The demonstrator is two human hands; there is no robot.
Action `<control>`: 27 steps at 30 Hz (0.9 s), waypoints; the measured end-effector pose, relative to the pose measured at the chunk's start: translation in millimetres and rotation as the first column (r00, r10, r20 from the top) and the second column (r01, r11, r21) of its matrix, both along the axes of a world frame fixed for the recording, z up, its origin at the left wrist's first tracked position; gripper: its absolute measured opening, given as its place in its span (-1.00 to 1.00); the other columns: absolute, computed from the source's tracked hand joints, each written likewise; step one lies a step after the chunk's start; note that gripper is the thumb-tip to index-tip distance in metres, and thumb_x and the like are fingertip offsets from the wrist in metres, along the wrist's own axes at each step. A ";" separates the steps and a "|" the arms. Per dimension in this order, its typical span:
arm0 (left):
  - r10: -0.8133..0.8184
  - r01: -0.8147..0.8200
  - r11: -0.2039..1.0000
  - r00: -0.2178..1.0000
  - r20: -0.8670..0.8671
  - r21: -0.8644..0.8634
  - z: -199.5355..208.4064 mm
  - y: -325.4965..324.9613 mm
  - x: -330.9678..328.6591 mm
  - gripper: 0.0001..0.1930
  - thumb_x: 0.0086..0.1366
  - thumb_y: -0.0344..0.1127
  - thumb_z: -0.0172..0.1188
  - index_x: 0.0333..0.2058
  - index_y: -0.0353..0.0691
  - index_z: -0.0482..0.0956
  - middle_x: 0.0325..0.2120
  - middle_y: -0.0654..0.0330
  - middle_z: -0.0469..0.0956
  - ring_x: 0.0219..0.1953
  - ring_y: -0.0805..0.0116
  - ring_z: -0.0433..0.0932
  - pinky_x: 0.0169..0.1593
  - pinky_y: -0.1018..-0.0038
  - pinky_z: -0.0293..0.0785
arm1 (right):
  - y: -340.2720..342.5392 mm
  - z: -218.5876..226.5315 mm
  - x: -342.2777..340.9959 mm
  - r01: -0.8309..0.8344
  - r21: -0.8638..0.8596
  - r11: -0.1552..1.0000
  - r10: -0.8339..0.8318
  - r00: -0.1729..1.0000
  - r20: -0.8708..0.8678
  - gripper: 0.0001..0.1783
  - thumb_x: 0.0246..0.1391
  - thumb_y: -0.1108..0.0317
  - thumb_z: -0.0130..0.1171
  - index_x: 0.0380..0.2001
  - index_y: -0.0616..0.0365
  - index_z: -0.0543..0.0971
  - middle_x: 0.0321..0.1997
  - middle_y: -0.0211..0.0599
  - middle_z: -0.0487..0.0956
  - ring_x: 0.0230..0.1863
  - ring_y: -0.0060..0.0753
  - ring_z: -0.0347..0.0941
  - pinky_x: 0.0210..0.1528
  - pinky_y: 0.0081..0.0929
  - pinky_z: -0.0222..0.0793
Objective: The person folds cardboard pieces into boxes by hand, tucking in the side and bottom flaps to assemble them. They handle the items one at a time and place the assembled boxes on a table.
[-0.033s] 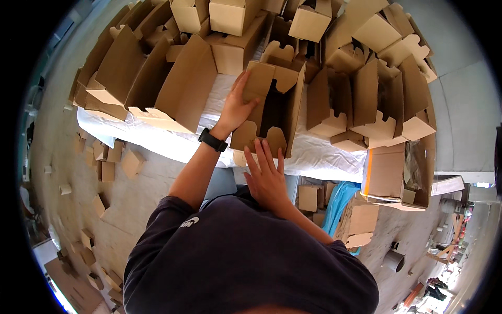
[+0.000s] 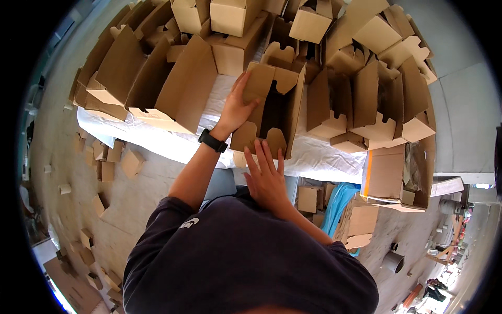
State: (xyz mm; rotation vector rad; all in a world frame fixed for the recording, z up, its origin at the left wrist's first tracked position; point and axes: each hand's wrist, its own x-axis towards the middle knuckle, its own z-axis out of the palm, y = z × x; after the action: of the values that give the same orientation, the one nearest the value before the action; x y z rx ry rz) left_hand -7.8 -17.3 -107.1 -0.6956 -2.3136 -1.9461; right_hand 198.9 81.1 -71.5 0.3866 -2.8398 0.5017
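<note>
An open cardboard box (image 2: pixel 288 118) with notched flaps stands in front of me on a white-covered surface. My left hand (image 2: pixel 238 110) is at its left side: the fingers run along the left edge and the thumb lies over the folded panel, so the hand grips that side. My right hand (image 2: pixel 267 175) has its fingers spread, with the tips touching the box's near end below the notched flaps. The bottom of the box is in dark shadow. On my left wrist sits a black watch (image 2: pixel 213 140).
Open cardboard boxes (image 2: pixel 183 86) stand to the left, more boxes (image 2: pixel 374 104) to the right, and several behind. The white sheet (image 2: pixel 327 159) shows along the near edge. Small cartons (image 2: pixel 133 163) lie on the floor at left. A blue plastic sheet (image 2: pixel 337 209) hangs at lower right.
</note>
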 end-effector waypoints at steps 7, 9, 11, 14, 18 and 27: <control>0.025 -0.033 0.997 0.993 -0.111 -0.069 -0.3 -0.7 0.3 -0.19 0.13 -0.47 0.30 0.34 -0.22 0.14 0.33 -0.12 0.15 0.37 -0.04 0.15 0.34 0.30 0.20 | 0.6 -7.6 -2.7 0.015 0.007 1.000 -0.015 1.000 -0.014 -0.26 0.06 0.30 0.20 0.33 0.08 0.25 0.42 -0.08 0.20 0.46 -0.17 0.09 0.41 0.15 -0.14; 0.021 -0.027 0.998 0.995 -0.100 -0.057 -0.6 -1.4 2.1 -0.19 0.13 -0.47 0.30 0.35 -0.22 0.14 0.33 -0.12 0.15 0.37 -0.04 0.15 0.34 0.30 0.20 | 0.1 -10.8 -2.6 0.018 0.001 1.000 -0.018 0.999 -0.027 -0.26 0.05 0.30 0.21 0.32 0.07 0.26 0.41 -0.09 0.21 0.44 -0.18 0.12 0.40 0.14 -0.13; 0.019 -0.028 0.996 0.993 -0.115 -0.079 1.1 -2.0 2.2 -0.19 0.13 -0.47 0.30 0.35 -0.22 0.13 0.33 -0.13 0.14 0.37 -0.05 0.15 0.34 0.29 0.19 | -0.4 -11.2 -2.9 0.022 -0.003 1.000 -0.022 0.999 -0.032 -0.26 0.04 0.31 0.21 0.32 0.08 0.26 0.40 -0.10 0.22 0.44 -0.18 0.12 0.40 0.15 -0.13; 0.011 -0.015 0.999 0.997 -0.072 -0.047 3.8 -2.3 4.5 -0.18 0.12 -0.48 0.30 0.35 -0.21 0.13 0.33 -0.13 0.13 0.37 -0.05 0.15 0.35 0.28 0.18 | -0.5 -13.2 -3.9 0.016 -0.012 1.000 -0.016 0.999 -0.038 -0.27 0.04 0.33 0.22 0.31 0.08 0.27 0.41 -0.08 0.20 0.45 -0.16 0.09 0.39 0.14 -0.15; 0.006 -0.012 0.997 0.997 -0.076 -0.072 2.3 -1.8 2.2 -0.17 0.11 -0.48 0.30 0.35 -0.20 0.13 0.34 -0.12 0.12 0.38 -0.05 0.13 0.36 0.27 0.14 | 2.2 -17.9 -4.8 0.002 0.011 1.000 -0.001 0.999 -0.035 -0.27 0.05 0.33 0.22 0.31 0.07 0.26 0.42 -0.07 0.18 0.46 -0.13 0.07 0.38 0.15 -0.16; -0.008 0.007 1.000 0.999 -0.044 -0.022 -7.5 -2.0 -0.3 -0.17 0.10 -0.45 0.30 0.35 -0.20 0.13 0.32 -0.10 0.16 0.39 -0.01 0.11 0.39 0.31 0.08 | 22.5 -7.9 18.6 -0.244 -0.320 0.916 0.187 0.962 -0.198 -0.30 -0.07 0.54 0.28 0.21 0.14 0.38 0.34 0.05 0.27 0.34 0.00 0.24 0.26 -0.10 0.22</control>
State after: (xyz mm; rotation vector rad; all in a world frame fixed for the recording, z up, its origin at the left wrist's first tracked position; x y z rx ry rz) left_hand -8.1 -19.3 -114.5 -0.7420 -2.3132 -1.8910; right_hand 217.5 103.6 -79.4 0.6438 -2.4976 0.9435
